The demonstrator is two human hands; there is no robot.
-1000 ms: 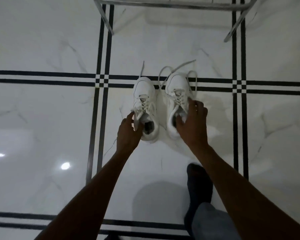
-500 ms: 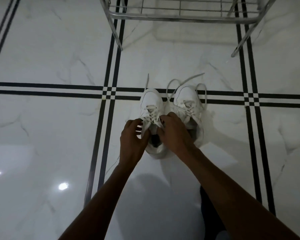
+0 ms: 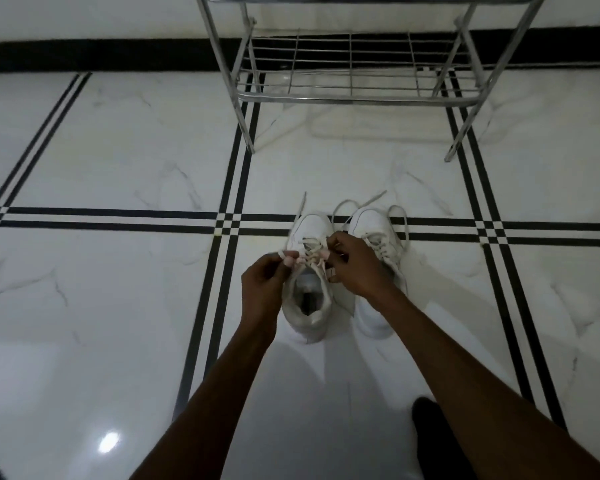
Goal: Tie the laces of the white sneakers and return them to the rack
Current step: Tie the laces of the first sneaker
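Two white sneakers stand side by side on the tiled floor, toes pointing away from me. Over the left sneaker (image 3: 309, 306) my left hand (image 3: 262, 280) pinches one lace end at its left side. My right hand (image 3: 355, 263) grips the other lace end at the shoe's right side, just above the tongue. The right sneaker (image 3: 374, 230) sits partly behind my right wrist, its loose laces (image 3: 404, 220) looping out over the floor. The metal shoe rack (image 3: 354, 98) stands beyond the shoes against the wall.
The floor is glossy white marble tile with black double stripes (image 3: 118, 218) crossing it. The rack's slanted legs (image 3: 243, 133) reach the floor just past the shoes. A dark-socked foot (image 3: 430, 431) shows at the bottom right.
My right hand left the right sneaker and came over to the left one. Both hands took hold of its laces. The view tilted up, bringing the rack into sight.
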